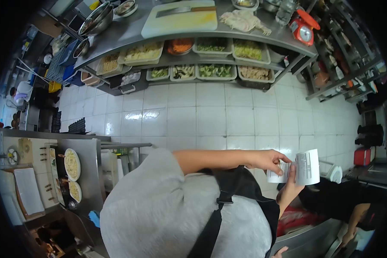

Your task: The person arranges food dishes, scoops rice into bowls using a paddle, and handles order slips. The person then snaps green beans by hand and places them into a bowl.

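Observation:
My left hand (pixel 265 161) reaches across with its fingers bent against the left part of a white printed paper (pixel 308 167). The paper is folded or curled like a booklet, and its text is too small to read. My right hand (pixel 291 184) grips it from below, with one digit standing up over the middle. Both hands are close together over the tiled floor, in front of my black apron (pixel 256 185). Part of the right forearm is hidden by my body.
A steel counter (pixel 131 32) carries a cutting board (pixel 180 26) with a knife, a plucked bird (pixel 243 20) and a red scale (pixel 303 32). Vegetable trays fill the shelf below. A co-worker in black (pixel 331 198) bends at right. Another person's hand (pixel 281 251) shows at the bottom edge.

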The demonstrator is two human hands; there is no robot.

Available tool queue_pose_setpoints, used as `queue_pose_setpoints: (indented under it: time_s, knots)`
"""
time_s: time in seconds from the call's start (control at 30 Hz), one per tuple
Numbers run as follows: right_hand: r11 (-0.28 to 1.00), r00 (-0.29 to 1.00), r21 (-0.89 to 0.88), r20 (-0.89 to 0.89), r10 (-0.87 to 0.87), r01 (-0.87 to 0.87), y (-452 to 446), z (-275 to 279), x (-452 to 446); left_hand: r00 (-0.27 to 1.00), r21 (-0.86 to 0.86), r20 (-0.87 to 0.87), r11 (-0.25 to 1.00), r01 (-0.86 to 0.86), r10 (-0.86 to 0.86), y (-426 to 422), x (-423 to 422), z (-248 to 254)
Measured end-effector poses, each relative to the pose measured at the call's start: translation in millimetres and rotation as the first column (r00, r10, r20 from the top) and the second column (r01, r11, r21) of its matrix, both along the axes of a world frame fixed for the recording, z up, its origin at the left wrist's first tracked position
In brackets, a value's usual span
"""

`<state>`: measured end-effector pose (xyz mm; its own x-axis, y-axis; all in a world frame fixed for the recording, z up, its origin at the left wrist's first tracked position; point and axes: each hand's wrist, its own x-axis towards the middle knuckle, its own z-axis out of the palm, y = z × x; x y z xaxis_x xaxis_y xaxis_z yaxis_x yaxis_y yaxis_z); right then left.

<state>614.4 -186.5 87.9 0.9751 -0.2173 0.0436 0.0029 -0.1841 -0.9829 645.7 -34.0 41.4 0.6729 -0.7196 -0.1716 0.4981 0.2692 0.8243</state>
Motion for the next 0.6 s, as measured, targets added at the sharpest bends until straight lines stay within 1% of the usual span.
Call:
queue_pose_setpoints:
  time_s: [0.03, 0.1, 0.13, 0.17, 0.2, 0.23, 0.27, 0.3, 0.33, 0.37, 0.4, 0.43, 0.47, 0.5, 0.53, 0.57, 0.6]
  knots:
    - [0.999, 0.998, -0.008, 0.044, -0.047, 0.048, -9.3, 3.5, 12.0, 0.994, 0.029, 0.097, 0.998, -0.050, 0.047, -11.5, 12.1, -2.5]
    - [0.995, 0.998, 0.085, -0.042, -0.039, 0.043, -31.4, 4.8, 35.8, 0.955, 0.097, 0.270, 0.984, -0.152, 0.121, -25.6, 30.7, -10.7]
    - [0.989, 0.996, 0.135, -0.076, -0.050, 0.060, -41.4, 5.5, 49.2, 0.921, 0.125, 0.366, 0.974, -0.189, 0.132, -31.3, 45.9, -11.0]
    - [0.987, 0.985, 0.023, -0.070, -0.158, 0.160, -45.6, 4.3, 60.4, 0.898, 0.289, 0.437, 0.938, -0.192, 0.049, -24.4, 55.4, 11.6]
    - [0.982, 0.976, 0.013, 0.109, -0.189, 0.189, -52.5, -3.4, 75.0, 0.815, 0.415, 0.579, 0.870, -0.264, -0.029, -29.9, 67.1, 1.0]
    - [0.975, 0.958, 0.077, 0.188, -0.218, 0.207, -56.0, 3.7, 87.8, 0.855, 0.352, 0.518, 0.914, -0.201, -0.012, -32.7, 77.9, -11.7]
    - [0.967, 0.932, 0.141, 0.268, -0.245, 0.214, -60.0, 9.2, 103.5, 0.855, 0.262, 0.514, 0.938, -0.228, 0.064, -30.3, 89.5, -10.9]
    - [0.966, 0.929, 0.167, 0.285, -0.237, 0.196, -68.9, 15.9, 119.7, 0.839, 0.338, 0.543, 0.903, -0.264, 0.042, -25.5, 107.2, -8.2]
    - [0.967, 0.931, 0.191, 0.292, -0.218, 0.167, -79.2, 24.4, 134.3, 0.901, 0.257, 0.415, 0.934, -0.250, 0.127, -23.0, 128.8, -8.9]
    - [0.969, 0.935, 0.212, 0.299, -0.189, 0.128, -84.1, 27.1, 143.2, 0.779, 0.269, 0.607, 0.880, -0.390, 0.159, -14.7, 154.0, -12.1]
    - [0.968, 0.950, 0.231, 0.269, -0.156, 0.094, -86.1, 27.3, 157.2, 0.840, 0.333, 0.484, 0.837, -0.435, 0.244, -7.0, 181.8, 8.7]
    - [0.968, 0.965, 0.245, 0.233, -0.117, 0.058, -87.7, 29.3, 172.7, 0.874, 0.401, 0.347, 0.788, -0.467, 0.341, 1.5, 215.9, 34.9]
    - [0.967, 0.978, 0.254, 0.198, -0.069, 0.017, -88.1, 31.2, 187.2, 0.829, 0.409, 0.417, 0.738, -0.537, 0.372, 13.4, 256.7, 52.3]
    - [0.972, 0.987, 0.234, 0.161, -0.026, -0.012, -85.4, 34.0, 200.1, 0.766, 0.360, 0.432, 0.688, -0.630, 0.476, 26.2, 305.3, 57.0]
    - [0.976, 0.993, 0.211, 0.121, 0.018, -0.043, -80.6, 34.8, 214.0, 0.648, 0.279, 0.528, 0.609, -0.743, 0.549, 38.9, 348.3, 85.1]
    - [0.963, 0.989, 0.242, 0.118, 0.088, -0.115, -75.3, 33.4, 230.7, 0.586, 0.232, 0.586, 0.577, -0.784, 0.560, 57.0, 391.5, 119.6]
    - [0.945, 0.981, 0.271, 0.117, 0.158, -0.184, -71.1, 31.7, 248.7, 0.391, 0.102, 0.768, 0.505, -0.857, 0.508, 77.2, 443.4, 144.1]
